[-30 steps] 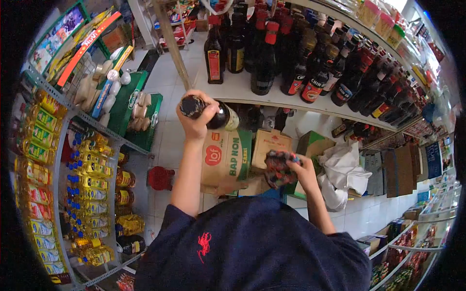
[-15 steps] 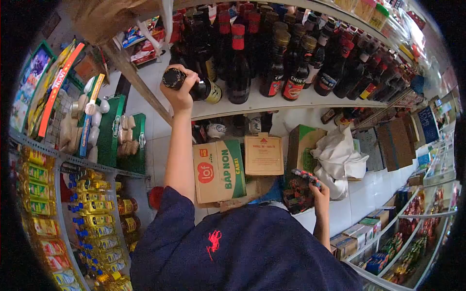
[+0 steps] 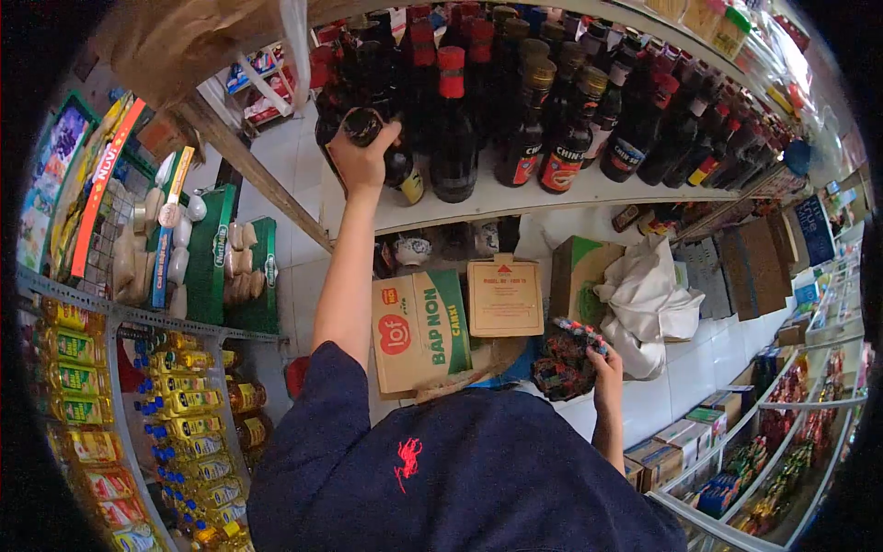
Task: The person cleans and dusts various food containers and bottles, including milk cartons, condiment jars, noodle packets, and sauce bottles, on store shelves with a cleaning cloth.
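Observation:
My left hand (image 3: pixel 361 164) is wrapped round the neck of a dark bottle (image 3: pixel 363 127) with a dark cap, at the left end of the bottle shelf (image 3: pixel 414 216). Most of that bottle is hidden by the hand and the bottles close by. To its right stands a red-capped bottle (image 3: pixel 452 138), with dark sauce bottles (image 3: pixel 567 147) farther along. Lower down, my right hand (image 3: pixel 607 365) grips a dark, red-patterned cloth (image 3: pixel 563 368) by its multicoloured edge, and the cloth hangs below and to the left of the fingers.
Below the shelf are a printed carton (image 3: pixel 421 333), a smaller brown box (image 3: pixel 505 299) and a white plastic bag (image 3: pixel 651 299). A wooden post (image 3: pixel 262 179) slants past the shelf's left end. Yellow oil bottles (image 3: pixel 193 402) fill the left rack; a glass case (image 3: pixel 782 414) stands right.
My left hand has moved the bottle right and farther back, in among the other bottles. My right hand stays low with the cloth, which has shifted slightly.

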Action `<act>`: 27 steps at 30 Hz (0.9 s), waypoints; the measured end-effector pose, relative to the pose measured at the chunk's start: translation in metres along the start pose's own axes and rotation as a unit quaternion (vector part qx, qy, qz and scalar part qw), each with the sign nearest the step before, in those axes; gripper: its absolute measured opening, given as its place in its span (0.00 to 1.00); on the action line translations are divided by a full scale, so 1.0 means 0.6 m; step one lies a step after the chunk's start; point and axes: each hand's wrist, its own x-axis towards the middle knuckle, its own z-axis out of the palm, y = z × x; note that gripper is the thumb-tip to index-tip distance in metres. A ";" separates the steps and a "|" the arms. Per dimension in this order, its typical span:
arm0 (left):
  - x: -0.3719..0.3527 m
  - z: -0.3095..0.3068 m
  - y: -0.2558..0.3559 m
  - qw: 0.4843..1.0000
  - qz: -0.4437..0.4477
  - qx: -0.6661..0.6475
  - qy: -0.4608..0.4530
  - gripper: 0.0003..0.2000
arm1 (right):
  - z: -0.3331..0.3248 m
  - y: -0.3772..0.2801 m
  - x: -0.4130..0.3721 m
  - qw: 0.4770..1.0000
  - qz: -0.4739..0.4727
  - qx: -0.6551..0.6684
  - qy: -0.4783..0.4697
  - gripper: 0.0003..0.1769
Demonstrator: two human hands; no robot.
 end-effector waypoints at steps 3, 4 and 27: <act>0.016 0.017 0.007 0.999 -0.049 -0.012 -0.007 0.06 | 0.025 -0.027 0.004 1.000 0.005 0.010 -0.011 0.15; 0.024 0.019 -0.001 0.999 -0.050 -0.010 -0.005 0.06 | 0.033 -0.038 0.004 1.000 0.014 0.021 -0.017 0.15; 0.058 0.019 -0.059 0.970 -0.041 0.233 -0.061 0.36 | 0.084 -0.060 0.122 0.976 -0.014 -0.028 -0.215 0.14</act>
